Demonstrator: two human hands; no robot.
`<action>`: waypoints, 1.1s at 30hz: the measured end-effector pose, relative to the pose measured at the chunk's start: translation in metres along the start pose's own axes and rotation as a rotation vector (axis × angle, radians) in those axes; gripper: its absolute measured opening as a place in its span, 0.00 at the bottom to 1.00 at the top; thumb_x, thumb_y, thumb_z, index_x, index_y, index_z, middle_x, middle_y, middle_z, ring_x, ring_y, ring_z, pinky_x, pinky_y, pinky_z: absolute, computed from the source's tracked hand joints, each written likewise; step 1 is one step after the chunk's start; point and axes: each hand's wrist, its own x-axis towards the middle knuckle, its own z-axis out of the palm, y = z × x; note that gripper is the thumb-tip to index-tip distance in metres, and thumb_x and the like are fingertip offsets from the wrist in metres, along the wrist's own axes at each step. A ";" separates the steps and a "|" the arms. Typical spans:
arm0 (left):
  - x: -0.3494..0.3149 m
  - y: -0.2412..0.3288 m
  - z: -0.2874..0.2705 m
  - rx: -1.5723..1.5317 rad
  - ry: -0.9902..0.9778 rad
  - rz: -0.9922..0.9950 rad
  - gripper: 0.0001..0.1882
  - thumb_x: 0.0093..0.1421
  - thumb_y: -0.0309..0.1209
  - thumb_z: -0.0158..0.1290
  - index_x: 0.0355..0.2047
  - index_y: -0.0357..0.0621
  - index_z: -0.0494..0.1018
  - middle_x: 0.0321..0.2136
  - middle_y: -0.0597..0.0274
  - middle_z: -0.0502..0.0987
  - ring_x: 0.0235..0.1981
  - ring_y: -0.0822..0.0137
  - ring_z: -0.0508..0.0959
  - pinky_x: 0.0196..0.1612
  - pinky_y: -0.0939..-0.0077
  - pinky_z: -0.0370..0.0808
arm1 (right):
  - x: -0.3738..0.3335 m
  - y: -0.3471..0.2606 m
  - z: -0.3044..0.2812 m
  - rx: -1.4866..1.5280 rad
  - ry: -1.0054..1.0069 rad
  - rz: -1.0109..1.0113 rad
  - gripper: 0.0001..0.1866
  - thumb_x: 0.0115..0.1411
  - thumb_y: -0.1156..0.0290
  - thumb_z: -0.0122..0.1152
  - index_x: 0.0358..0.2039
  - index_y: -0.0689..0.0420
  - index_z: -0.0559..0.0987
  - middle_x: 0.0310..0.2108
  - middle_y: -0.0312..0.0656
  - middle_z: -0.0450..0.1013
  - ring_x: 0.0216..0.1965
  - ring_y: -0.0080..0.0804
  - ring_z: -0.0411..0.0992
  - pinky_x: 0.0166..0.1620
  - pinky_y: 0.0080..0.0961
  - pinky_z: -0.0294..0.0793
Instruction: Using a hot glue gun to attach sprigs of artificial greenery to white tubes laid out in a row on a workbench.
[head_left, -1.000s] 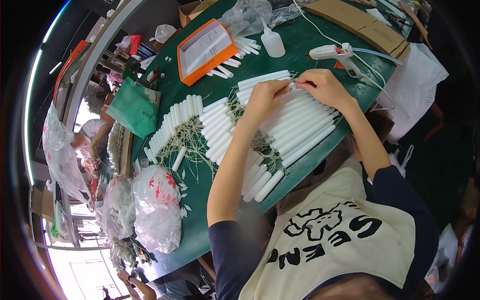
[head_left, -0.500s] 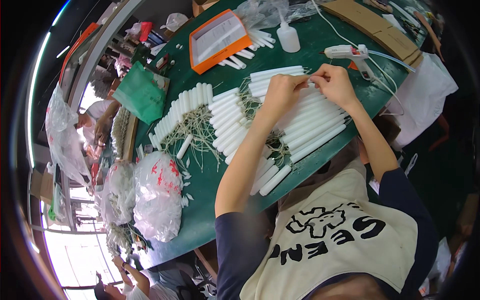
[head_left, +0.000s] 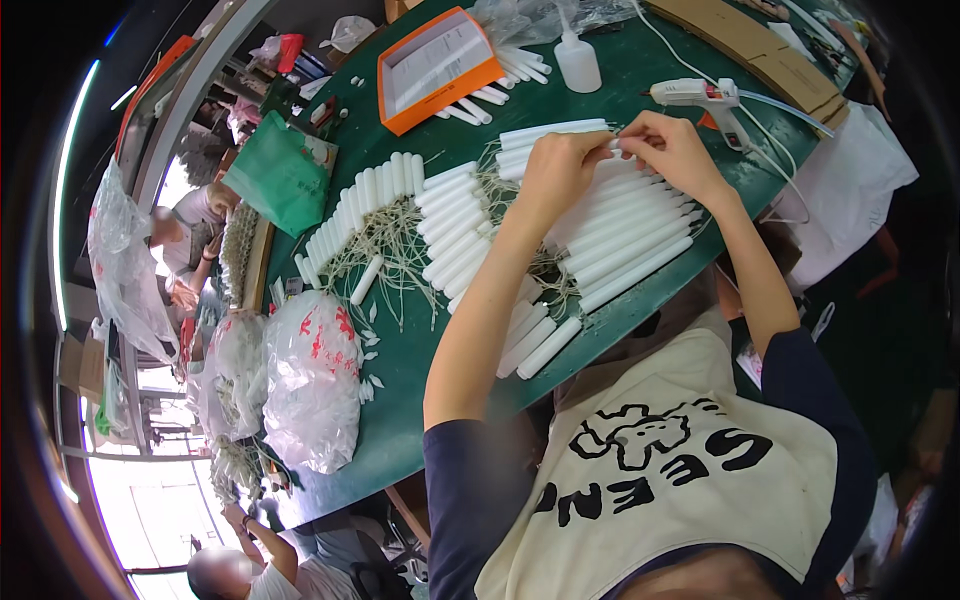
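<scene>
My left hand (head_left: 562, 170) and my right hand (head_left: 672, 155) meet over the far end of a row of white candle-like tubes (head_left: 628, 235). Their fingertips are pinched together around a small white piece (head_left: 615, 150). Whether it is a loose part or the tip of a tube is hard to tell. Below my left forearm lie more white tubes (head_left: 452, 215), with thin pale wires (head_left: 385, 245) tangled between the rows. Beyond my right hand rests a white glue gun (head_left: 700, 95) with its cord.
An orange box (head_left: 440, 70), a white squeeze bottle (head_left: 577, 62) and flattened cardboard (head_left: 750, 50) lie along the far side. Small flame-shaped pieces (head_left: 370, 355) are scattered near a clear plastic bag (head_left: 312, 390). A green bag (head_left: 280, 175) stands at left. Two other people work beyond the green table (head_left: 400, 430).
My hands stay together at the tube ends, with the right fingers shifted slightly left and down. The view has tilted a little. A co-worker at the left has moved their arms.
</scene>
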 end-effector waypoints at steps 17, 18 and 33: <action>-0.004 -0.005 0.001 0.055 0.003 0.000 0.09 0.50 0.24 0.55 0.34 0.41 0.78 0.23 0.53 0.78 0.19 0.60 0.75 0.26 0.76 0.71 | 0.007 0.016 0.001 -0.516 0.031 -0.573 0.07 0.52 0.72 0.56 0.24 0.63 0.75 0.21 0.48 0.72 0.24 0.47 0.70 0.28 0.35 0.69; -0.005 -0.004 0.002 0.073 0.029 0.017 0.09 0.50 0.23 0.55 0.34 0.42 0.78 0.23 0.53 0.78 0.18 0.61 0.76 0.26 0.76 0.71 | 0.005 0.015 0.003 -0.448 0.048 -0.481 0.08 0.52 0.71 0.56 0.22 0.63 0.76 0.20 0.49 0.72 0.23 0.48 0.70 0.28 0.36 0.69; 0.004 -0.001 0.002 0.113 -0.059 0.058 0.11 0.46 0.23 0.56 0.32 0.43 0.78 0.23 0.53 0.77 0.21 0.55 0.76 0.27 0.73 0.72 | 0.014 0.017 0.007 -0.304 -0.050 -0.033 0.22 0.61 0.59 0.46 0.18 0.64 0.75 0.13 0.46 0.67 0.17 0.38 0.67 0.26 0.32 0.65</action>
